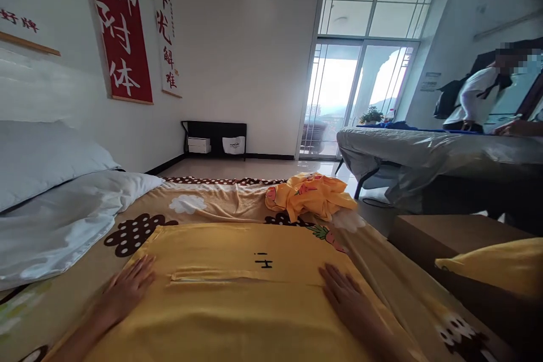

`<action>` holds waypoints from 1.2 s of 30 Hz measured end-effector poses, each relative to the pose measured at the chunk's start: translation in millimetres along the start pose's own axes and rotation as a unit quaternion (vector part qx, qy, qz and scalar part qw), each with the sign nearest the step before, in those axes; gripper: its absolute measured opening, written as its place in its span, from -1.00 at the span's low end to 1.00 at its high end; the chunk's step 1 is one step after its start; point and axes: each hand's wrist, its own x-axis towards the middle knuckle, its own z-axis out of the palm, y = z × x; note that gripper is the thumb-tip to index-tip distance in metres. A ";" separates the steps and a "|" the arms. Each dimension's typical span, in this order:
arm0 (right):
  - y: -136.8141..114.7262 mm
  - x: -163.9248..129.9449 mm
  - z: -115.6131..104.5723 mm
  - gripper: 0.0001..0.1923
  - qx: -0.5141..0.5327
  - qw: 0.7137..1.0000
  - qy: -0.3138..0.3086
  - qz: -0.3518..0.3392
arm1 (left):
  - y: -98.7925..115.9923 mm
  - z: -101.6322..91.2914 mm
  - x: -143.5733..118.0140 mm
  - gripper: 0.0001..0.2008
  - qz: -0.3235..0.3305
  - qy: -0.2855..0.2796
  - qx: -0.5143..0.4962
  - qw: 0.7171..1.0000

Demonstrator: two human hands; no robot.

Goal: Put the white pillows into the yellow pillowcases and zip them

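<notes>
A yellow pillowcase [237,317] lies spread out on the bed, with a carrot print at its far right corner and dark "Hi" lettering. A slit-like opening runs across it between my hands. My left hand [132,283] rests flat on its left edge, fingers stretched out. On the right edge, my right hand [344,288] also lies flat with its fingers extended. Neither hand grasps anything. Beyond the pillowcase, a crumpled orange-yellow cloth [316,195] with a carrot print sits near the far edge of the bed.
White pillows [51,158] lie at the left. A patterned blanket [229,203] covers the bed. At right stands a cardboard box [462,232] with a yellow cloth [496,263] over it. Farther back are a plastic-covered table [407,144] and a person [481,93] behind it.
</notes>
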 end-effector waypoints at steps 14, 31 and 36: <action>-216.0 31.7 50.0 -0.59 0.102 0.969 0.051 -0.219 | 219.7 -48.5 53.8 -0.52 0.305 -0.113 -0.148 0.934; -211.2 28.7 39.5 -0.86 0.192 0.953 0.015 -0.235 | 229.7 -24.1 59.5 -0.80 0.298 0.032 -0.126 0.946; -211.3 16.5 29.7 -0.90 0.187 0.945 -0.049 -0.262 | 240.7 -26.5 66.6 -0.89 0.316 0.043 -0.056 0.946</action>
